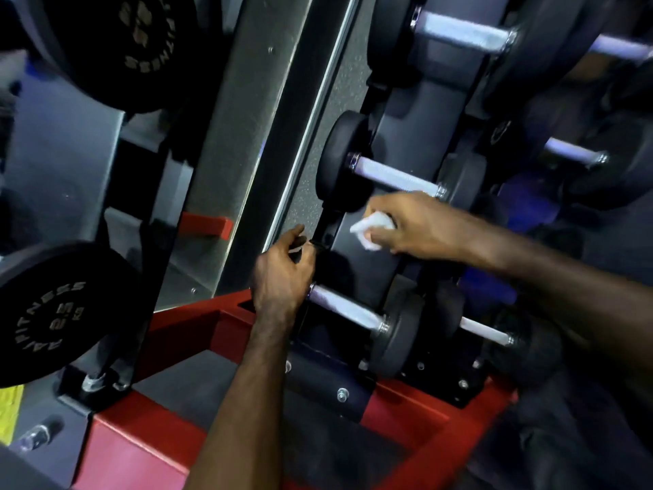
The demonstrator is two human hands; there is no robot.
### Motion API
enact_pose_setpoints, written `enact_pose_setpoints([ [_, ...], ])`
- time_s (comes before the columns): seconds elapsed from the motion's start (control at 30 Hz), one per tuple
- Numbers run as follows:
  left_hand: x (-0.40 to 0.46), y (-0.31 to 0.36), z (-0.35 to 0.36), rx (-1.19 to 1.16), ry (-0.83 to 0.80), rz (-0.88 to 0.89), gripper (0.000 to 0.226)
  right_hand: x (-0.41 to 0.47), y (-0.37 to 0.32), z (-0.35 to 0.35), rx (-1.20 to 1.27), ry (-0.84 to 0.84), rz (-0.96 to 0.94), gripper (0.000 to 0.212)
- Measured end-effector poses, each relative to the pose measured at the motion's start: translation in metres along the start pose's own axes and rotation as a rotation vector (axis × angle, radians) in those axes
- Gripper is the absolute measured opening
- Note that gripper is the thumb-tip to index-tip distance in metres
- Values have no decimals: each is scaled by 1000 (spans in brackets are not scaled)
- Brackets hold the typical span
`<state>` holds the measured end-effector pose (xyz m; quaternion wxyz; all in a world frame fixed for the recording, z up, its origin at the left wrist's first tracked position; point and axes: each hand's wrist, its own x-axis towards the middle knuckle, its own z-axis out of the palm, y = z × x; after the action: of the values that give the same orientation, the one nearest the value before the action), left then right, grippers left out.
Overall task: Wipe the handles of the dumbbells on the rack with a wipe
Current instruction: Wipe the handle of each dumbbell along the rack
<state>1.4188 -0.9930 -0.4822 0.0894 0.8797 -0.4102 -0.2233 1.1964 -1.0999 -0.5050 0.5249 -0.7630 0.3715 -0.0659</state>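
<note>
A dark vertical dumbbell rack (367, 263) holds several black dumbbells with silver handles. My right hand (417, 224) grips a crumpled white wipe (374, 229) just below the middle dumbbell's handle (397, 176), not touching it. My left hand (282, 274) curls round the left head of the lowest dumbbell, which it mostly hides; that dumbbell's handle (344, 307) is bare. Another handle (459, 31) sits on the top tier, and further handles (486, 330) show on the rack's right side.
Black weight plates (53, 313) hang on a grey and red machine frame at the left, with another plate (116, 40) above. The red base beam (141, 450) runs along the floor in front of the rack. A mirror panel (247, 136) stands between.
</note>
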Motion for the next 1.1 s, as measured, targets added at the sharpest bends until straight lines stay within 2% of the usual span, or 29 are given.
enact_pose_setpoints([
  [0.03, 0, 10, -2, -13, 20, 38, 45, 8, 3, -15, -9, 27, -23, 5],
  [0.13, 16, 51, -5, -127, 131, 140, 53, 32, 12, -52, -131, 6, 13, 27],
  [0.23, 49, 100, -3, -153, 208, 265, 51, 53, 21, -71, -89, -33, 97, 44],
  [0.3, 73, 132, 2, -145, 172, 311, 47, 63, 28, -76, -105, -18, 101, 49],
  [0.37, 95, 154, 14, -112, 56, 288, 45, 69, 40, -76, -119, -24, 107, 54],
  [0.5, 132, 158, 36, -17, -33, 205, 54, 71, 61, -71, -53, 10, 101, 68],
  [0.57, 143, 150, 40, -23, -58, 229, 52, 65, 64, -67, -76, 86, 59, 67],
  [0.67, 150, 151, 40, 26, -178, 277, 53, 56, 68, -62, -191, 170, 22, 49],
  [0.77, 154, 152, 37, -5, -256, 271, 50, 56, 68, -57, -185, 152, 0, 33],
  [0.87, 150, 150, 40, 11, -177, 277, 49, 58, 66, -58, -116, 130, 17, 30],
  [0.97, 145, 146, 42, 24, -96, 275, 46, 53, 68, -60, -149, 97, 53, 28],
  [1.1, 145, 149, 42, 49, -64, 237, 44, 56, 69, -62, -101, 76, 101, 29],
])
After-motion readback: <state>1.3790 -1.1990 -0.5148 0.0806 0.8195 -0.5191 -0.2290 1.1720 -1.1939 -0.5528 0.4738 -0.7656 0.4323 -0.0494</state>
